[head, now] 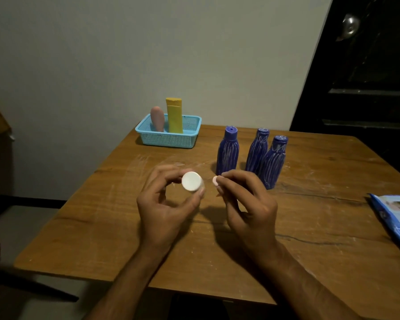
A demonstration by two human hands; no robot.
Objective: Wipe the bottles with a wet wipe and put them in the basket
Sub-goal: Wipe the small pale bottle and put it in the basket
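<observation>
The left hand holds a white-capped jar; the right hand pinches a small pink piece. Three blue bottles stand upright at one o'clock, nearer the right hand.

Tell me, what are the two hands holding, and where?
Left hand grips a small white-capped container round its sides. Right hand pinches a small pink piece at its edge.

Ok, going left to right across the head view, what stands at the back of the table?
Light blue perforated plastic basket holding a pink rounded bottle and a yellow flat-topped tube → dark blue ribbed bottle → second dark blue bottle → third dark blue bottle.
</observation>
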